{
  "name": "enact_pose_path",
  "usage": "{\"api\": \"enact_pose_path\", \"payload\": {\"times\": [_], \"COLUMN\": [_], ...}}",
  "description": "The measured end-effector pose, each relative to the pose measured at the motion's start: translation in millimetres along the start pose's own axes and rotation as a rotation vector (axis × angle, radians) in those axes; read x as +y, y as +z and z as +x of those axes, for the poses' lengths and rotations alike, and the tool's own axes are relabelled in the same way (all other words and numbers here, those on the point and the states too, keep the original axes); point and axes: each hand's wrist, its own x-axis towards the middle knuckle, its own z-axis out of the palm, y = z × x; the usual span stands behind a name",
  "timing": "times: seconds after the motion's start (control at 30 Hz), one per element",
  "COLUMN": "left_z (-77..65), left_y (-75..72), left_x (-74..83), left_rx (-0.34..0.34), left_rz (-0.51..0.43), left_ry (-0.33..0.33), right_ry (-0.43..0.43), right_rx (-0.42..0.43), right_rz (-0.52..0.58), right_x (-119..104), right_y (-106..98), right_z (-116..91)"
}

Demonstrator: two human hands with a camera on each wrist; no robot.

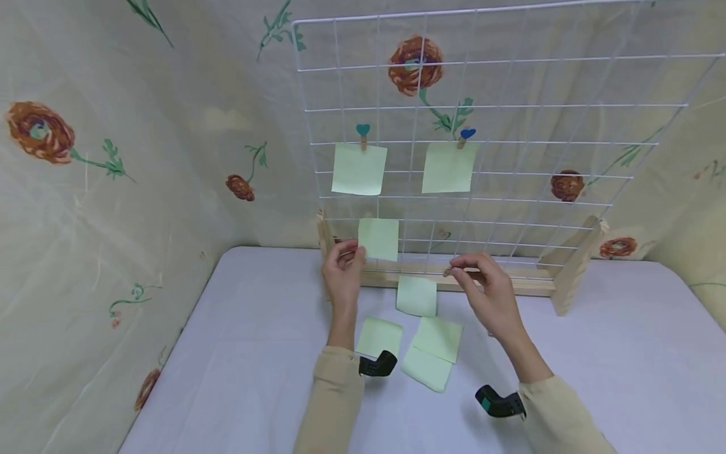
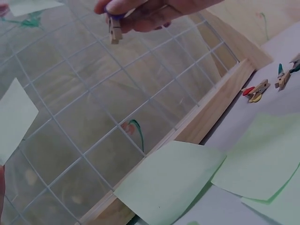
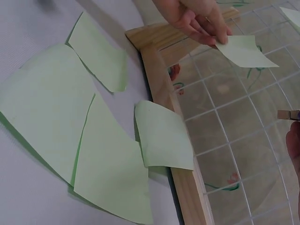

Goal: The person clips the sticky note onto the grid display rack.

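Note:
With thumb and fingertips, my left hand (image 1: 343, 270) pinches a pale green paper note (image 1: 379, 239) by its left edge, in front of the lower part of a white wire grid. In my right hand (image 1: 486, 291) is a small wooden clothespin (image 2: 115, 32), pinched at its blue-purple top, its jaws pointing away from the fingers. Higher on the grid hang two more green notes: the left one (image 1: 359, 170) under a clothespin with a teal heart (image 1: 363, 130), the right one (image 1: 449, 169) under one with a blue heart (image 1: 467, 133).
The grid stands in a wooden base (image 1: 510, 287) on a white-covered table (image 1: 272, 315). One green note (image 1: 416, 297) leans at the base bar; several others, like this one (image 1: 379, 336), lie nearer. Loose clothespins (image 2: 256, 92) lie right of the notes in the left wrist view.

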Motion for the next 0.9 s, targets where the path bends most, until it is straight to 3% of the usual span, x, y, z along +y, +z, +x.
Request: {"api": "enact_pose_path", "payload": {"times": [0.17,0.37,0.53,0.9], "left_z": [-2.8,-6.5,-7.0,-6.1], "left_y": [3.4,5.5,8.7,7.8], "left_x": [1.0,5.3,1.0,0.5], "left_rx": [-0.007,-0.037,-0.032,-0.032], "left_rz": [0.015,0.058,0.058,0.05], "left_ry": [0.003,-0.035,-0.019,-0.025], "right_ry": [-0.012,-0.023,-0.035,-0.089], "right_rx": [0.013,0.017,0.022,0.014], "right_rz": [-0.012,-0.005,0.014,0.002], "right_x": [-2.4,19.6,27.9,-2.0], "right_y": [2.5,8.2,10.9,15.6], "right_z": [4.4,8.6,13.3,25.0]}}
